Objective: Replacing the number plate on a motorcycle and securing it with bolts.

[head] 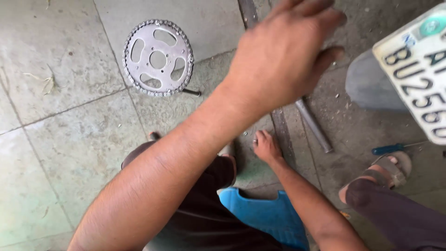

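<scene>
My left hand (283, 51) is raised close to the camera at the top middle. It shows its back, slightly blurred, with the fingers stretched out to the right and nothing in them. My right hand (265, 146), with a ring on one finger, rests fingertips down on the concrete floor beside a dark groove. It holds nothing that I can see. A round metal sprocket (158, 58) with a chain around its rim lies flat on the floor at the upper left, away from both hands.
A metal rod (315, 126) lies on the floor right of my right hand. A blue-handled screwdriver (388, 149) lies near my sandalled foot (390, 169). A white number plate (418, 69) and a grey mudguard (371, 86) fill the upper right. A blue stool (267, 214) is under me.
</scene>
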